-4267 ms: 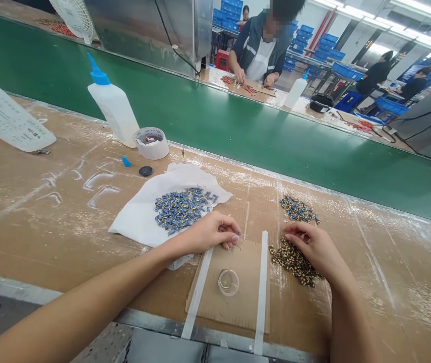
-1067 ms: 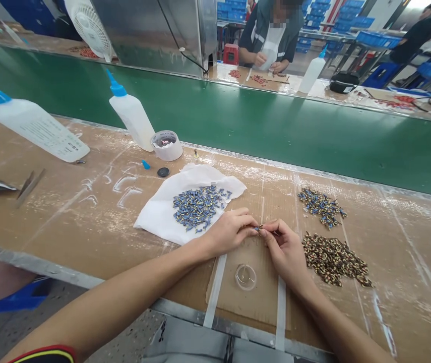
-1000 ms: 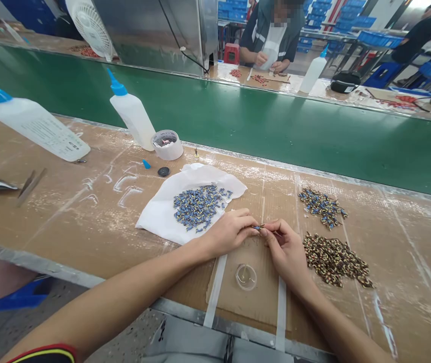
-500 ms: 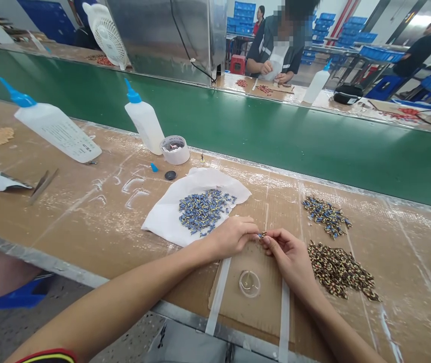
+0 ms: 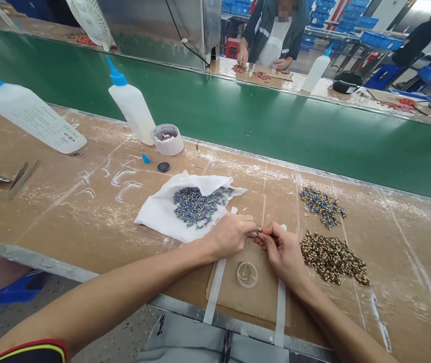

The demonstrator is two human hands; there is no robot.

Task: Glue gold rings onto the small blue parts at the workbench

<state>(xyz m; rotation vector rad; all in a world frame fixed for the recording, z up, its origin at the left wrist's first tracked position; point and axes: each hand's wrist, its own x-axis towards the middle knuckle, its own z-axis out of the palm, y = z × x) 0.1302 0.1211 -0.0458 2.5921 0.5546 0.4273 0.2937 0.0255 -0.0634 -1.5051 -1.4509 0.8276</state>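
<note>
My left hand [image 5: 234,234] and my right hand [image 5: 284,248] meet fingertip to fingertip over a taped cardboard piece [image 5: 245,303]. Both are closed in a pinch on a tiny blue and dark part [image 5: 258,231], mostly covered by the fingers. Left of my hands, a heap of small blue and yellow pieces [image 5: 196,205] lies on a white cloth [image 5: 155,214]. A small round clear dish [image 5: 247,274] sits below my hands. To the right are a pile of dark and yellow curled pieces [image 5: 334,258] and a smaller pile of joined blue and dark pieces [image 5: 323,205].
Two white squeeze bottles, one upright [image 5: 132,108] and one tilted [image 5: 29,113], stand at the back left. Beside them are a tape roll [image 5: 169,141], a black cap [image 5: 163,166] and tweezers [image 5: 22,179]. Across the green belt [image 5: 268,133] a co-worker [image 5: 271,40] sits handling red pieces.
The view has shifted slightly. My hands stay pinched together on the tiny part. One edge of the white cloth now folds up over the blue heap. The co-worker's hands have moved apart.
</note>
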